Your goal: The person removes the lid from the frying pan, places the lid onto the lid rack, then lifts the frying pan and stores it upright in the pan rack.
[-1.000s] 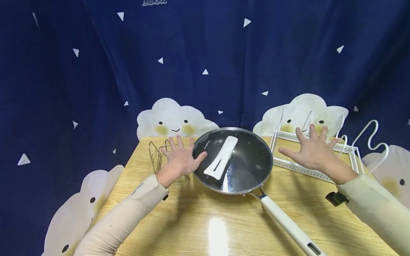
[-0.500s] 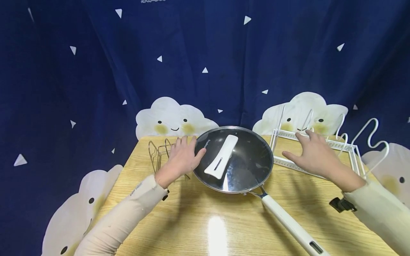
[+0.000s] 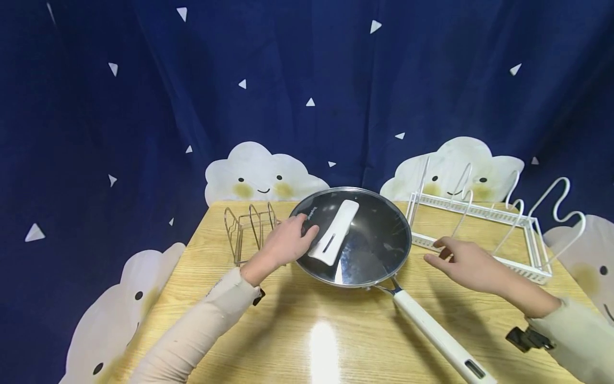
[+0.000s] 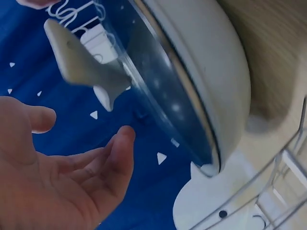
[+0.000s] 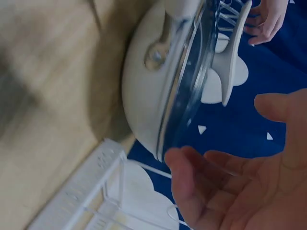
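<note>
A white wok stands on the table under a glass lid with a flat white lid handle. Its long white handle reaches toward the near right. My left hand hovers over the lid's left edge, fingers loosely bent, holding nothing. In the left wrist view, a gap separates that hand from the lid handle. To the right of the wok, my right hand hangs in the air before the white rack, fingers loosely curved around nothing.
A small wire rack stands left of the wok. A larger white rack with upright curved wires lies at the right. The wooden table ends before a dark blue curtain with cloud prints.
Both hands' spread fingers have relaxed and bent. My left hand has moved right, over the lid's edge; my right hand has come down and nearer. The wok and racks stay put.
</note>
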Tool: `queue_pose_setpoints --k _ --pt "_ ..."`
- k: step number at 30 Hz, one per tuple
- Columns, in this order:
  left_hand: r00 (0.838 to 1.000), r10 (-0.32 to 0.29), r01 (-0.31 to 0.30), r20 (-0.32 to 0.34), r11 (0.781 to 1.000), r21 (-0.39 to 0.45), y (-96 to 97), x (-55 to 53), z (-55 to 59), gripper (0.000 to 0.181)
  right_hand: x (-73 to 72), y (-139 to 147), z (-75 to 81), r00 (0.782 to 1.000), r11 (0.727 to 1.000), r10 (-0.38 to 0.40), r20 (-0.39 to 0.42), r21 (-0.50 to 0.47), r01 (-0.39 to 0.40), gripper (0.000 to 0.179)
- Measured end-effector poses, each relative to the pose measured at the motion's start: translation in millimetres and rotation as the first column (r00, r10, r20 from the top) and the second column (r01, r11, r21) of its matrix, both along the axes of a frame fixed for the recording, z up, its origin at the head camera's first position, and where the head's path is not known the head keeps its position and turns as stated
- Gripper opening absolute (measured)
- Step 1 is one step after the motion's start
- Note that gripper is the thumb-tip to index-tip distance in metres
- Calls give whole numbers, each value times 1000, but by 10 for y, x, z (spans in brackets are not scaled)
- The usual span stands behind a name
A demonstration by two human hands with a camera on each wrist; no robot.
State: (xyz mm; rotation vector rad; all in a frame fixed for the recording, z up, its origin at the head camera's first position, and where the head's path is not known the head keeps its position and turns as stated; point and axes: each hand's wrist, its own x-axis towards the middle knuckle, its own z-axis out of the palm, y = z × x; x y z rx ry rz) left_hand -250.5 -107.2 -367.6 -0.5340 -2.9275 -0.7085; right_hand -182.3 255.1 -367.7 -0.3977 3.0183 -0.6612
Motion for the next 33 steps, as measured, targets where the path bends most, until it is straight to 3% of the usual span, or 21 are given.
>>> queue_pose_setpoints --k 3,6,8,12,15,18,20,23,25,30,33 --pt "999 -31 30 29 999 35 25 -17 -99 52 71 -15 -91 998 999 24 65 -37 -21 48" --pt "996 -54 48 74 996 78 47 -23 -173 50 160 -48 -174 982 989 63 178 -145 -37 46" --pt "992 -64 52 106 992 117 61 -21 -204 43 220 -76 -225 957 969 100 270 -247 -32 44" --pt "974 -83 32 213 972 232 93 -29 -251 35 317 -121 -306 884 910 207 420 -413 -17 38" --pt "953 -100 5 286 949 315 128 -39 -283 38 368 -143 -349 839 882 268 475 -472 -14 34" --pt "928 -131 -22 348 915 403 176 -43 -307 40 421 -170 -374 814 875 294 501 -484 -17 32" --pt "906 -158 -50 392 881 471 213 -46 -326 41 458 -186 -396 808 877 296 510 -480 -18 32" --pt "857 -208 -112 470 816 567 262 -53 -361 42 519 -198 -439 792 863 309 527 -505 -1 33" --pt "824 -242 -153 512 776 612 286 -64 -389 44 562 -195 -483 759 824 346 552 -565 36 34" --pt "723 -371 -220 582 675 704 298 -99 -443 50 640 -180 -581 639 677 497 587 -723 138 32" --pt "663 -445 -258 602 620 741 290 -124 -463 51 659 -187 -619 612 643 526 591 -747 170 31"
